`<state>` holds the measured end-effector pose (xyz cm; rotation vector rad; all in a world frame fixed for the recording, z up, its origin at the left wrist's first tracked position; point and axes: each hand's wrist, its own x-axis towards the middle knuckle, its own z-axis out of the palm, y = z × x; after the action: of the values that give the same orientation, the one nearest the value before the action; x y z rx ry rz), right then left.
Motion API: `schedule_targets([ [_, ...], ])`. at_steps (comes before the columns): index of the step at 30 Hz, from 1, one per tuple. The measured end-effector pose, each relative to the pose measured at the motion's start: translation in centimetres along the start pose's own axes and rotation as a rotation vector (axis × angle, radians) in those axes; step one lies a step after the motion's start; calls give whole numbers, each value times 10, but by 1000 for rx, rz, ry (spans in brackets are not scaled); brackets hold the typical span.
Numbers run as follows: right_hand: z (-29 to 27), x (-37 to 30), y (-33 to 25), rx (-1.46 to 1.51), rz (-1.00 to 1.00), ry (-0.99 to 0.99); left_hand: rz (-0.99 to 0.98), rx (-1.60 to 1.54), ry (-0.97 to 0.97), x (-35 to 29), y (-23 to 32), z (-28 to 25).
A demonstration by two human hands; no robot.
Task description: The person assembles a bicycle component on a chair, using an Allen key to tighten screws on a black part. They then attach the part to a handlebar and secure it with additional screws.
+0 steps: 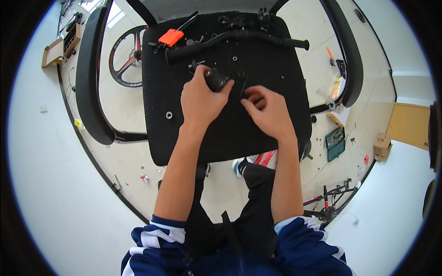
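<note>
Head view is looking down on a pale floor (216,188), where a black armchair (258,142) is standing with parts lying about its seat. Toward the lower right, a bicycle frame (327,210) is lying near the wall, and a red-and-black wheel (136,55) is resting on the floor left of the seat. A dark handlebar (237,35) is stretching across the seat's far part, while an open green case (336,151) is lying on the floor to the right. From where I am standing, the left hand (204,100) is holding a lumpy dark part (215,81) between thumb and fingers, over the middle of the seat. The right hand (268,110) is curling narrowly near it, at the near end of a thin dark rod (244,83); I cannot tell whether it is gripping. An orange block (171,37) is sitting near the handlebar's left end. A metal nut (169,115) is lying left of the left wrist, and a smaller ring (235,58) is lying between handlebar and hands.
</note>
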<state>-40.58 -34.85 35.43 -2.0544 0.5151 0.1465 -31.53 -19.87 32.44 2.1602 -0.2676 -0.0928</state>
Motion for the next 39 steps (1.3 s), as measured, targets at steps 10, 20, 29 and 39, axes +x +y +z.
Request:
schedule_targets([
  [10,10,20,25,-598,-592,189,-228,-475,-257,16,-8,-22],
  [20,-9,18,-7,726,-236,372,75,-183,-126,-6,-5,-16],
  [29,-1,18,-11,754,-329,378,163,-150,-145,-7,11,-11],
  [39,-1,17,-11,721,-366,318,117,-175,-152,-7,14,-6],
])
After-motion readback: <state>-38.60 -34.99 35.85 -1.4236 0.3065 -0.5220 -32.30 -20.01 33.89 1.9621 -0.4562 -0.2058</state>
